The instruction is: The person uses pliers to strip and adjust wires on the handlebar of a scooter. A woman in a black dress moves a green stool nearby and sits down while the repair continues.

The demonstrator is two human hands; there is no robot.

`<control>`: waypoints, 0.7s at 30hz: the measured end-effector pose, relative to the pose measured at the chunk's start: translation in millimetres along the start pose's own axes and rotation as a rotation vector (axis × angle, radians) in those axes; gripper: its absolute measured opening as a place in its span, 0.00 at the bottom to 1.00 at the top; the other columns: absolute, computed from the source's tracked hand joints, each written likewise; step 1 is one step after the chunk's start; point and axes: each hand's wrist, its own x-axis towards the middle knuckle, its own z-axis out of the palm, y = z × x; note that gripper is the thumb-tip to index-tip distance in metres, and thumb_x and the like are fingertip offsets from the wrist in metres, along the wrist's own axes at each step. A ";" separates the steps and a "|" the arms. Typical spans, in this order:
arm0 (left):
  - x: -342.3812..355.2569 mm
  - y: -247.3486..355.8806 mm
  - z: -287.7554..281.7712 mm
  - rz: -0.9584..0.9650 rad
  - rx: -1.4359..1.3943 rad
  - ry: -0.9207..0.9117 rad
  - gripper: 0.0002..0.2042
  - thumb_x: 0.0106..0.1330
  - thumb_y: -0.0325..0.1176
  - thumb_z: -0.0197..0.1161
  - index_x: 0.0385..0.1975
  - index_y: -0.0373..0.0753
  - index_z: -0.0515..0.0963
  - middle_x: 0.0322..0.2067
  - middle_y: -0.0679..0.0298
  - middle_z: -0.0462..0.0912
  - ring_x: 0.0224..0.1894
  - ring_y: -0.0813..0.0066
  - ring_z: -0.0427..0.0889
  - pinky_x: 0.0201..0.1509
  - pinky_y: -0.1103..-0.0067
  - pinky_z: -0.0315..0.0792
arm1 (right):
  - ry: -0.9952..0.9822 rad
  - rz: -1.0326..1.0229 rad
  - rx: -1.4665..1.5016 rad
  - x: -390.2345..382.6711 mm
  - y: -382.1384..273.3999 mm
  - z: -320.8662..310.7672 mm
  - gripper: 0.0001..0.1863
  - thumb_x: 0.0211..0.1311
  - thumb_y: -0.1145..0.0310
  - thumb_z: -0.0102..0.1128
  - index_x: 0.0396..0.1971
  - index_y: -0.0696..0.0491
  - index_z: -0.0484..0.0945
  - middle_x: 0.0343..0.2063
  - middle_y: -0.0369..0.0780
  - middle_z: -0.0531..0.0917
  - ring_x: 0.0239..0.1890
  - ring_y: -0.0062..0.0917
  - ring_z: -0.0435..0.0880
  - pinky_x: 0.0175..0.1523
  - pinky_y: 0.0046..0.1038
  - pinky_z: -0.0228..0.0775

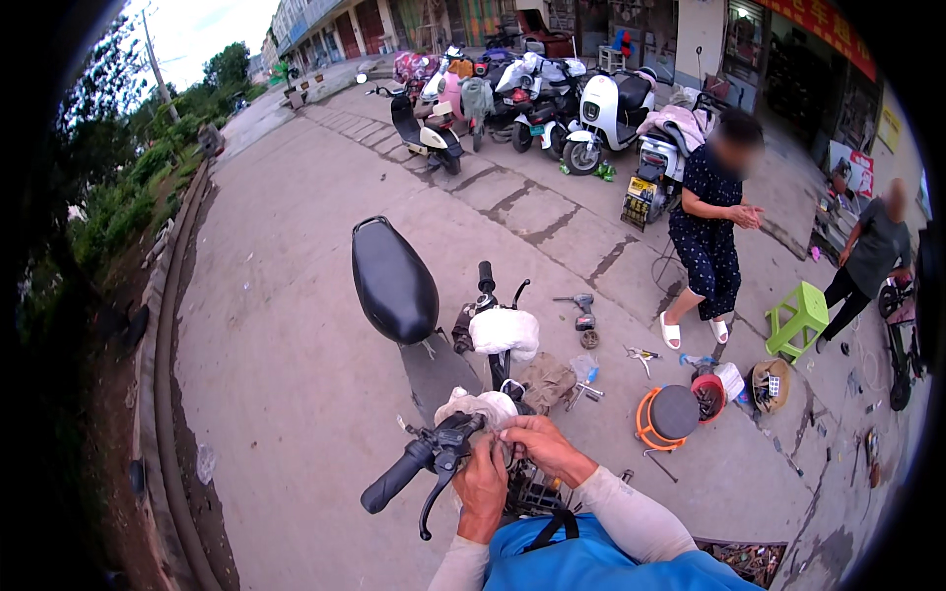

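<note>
Both hands meet at the middle of a two-wheeler's handlebar. My left hand (481, 490) is closed beside the black switch housing (453, 439). My right hand (548, 448) comes in from the right with its fingers pinched together near the left fingertips. Whatever they pinch is hidden. Just beyond the fingers a white cloth (483, 405) is wrapped over the bar's centre. The near black grip (396, 480) and its brake lever (431, 508) point left and down. Past the cloth lie a white padded cover (505, 333), the far grip (486, 276) and a black seat (394, 281).
On the ground to the right lie a cordless drill (583, 313), pliers (643, 359) and a brown cloth (545, 382). An orange-framed stool (672, 414) stands near a red basin (708, 396). Two people stand by a green stool (798, 320). Several parked scooters (603, 113) line the back.
</note>
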 end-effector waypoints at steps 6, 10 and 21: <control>-12.1 -7.6 26.0 -0.328 -0.431 0.040 0.05 0.74 0.31 0.59 0.44 0.39 0.78 0.25 0.61 0.84 0.21 0.66 0.82 0.24 0.73 0.74 | 0.014 0.015 -0.044 1.9 4.4 -0.6 0.11 0.68 0.69 0.61 0.44 0.57 0.84 0.32 0.31 0.84 0.29 0.11 0.75 0.34 0.16 0.67; 8.5 2.7 8.2 -1.220 -1.397 -0.203 0.04 0.75 0.30 0.55 0.40 0.39 0.76 0.18 0.72 0.71 0.17 0.81 0.68 0.21 0.80 0.63 | 0.047 -0.028 -0.053 -10.2 -10.1 8.6 0.10 0.67 0.69 0.60 0.42 0.58 0.84 0.32 0.32 0.85 0.27 0.13 0.74 0.32 0.16 0.65; -6.3 10.4 -11.3 -0.627 -0.619 -0.166 0.14 0.69 0.27 0.65 0.52 0.37 0.76 0.22 0.64 0.83 0.19 0.74 0.80 0.25 0.79 0.73 | 0.030 -0.023 0.020 -3.6 5.5 -2.7 0.13 0.68 0.69 0.59 0.47 0.60 0.83 0.31 0.32 0.84 0.28 0.12 0.74 0.33 0.17 0.65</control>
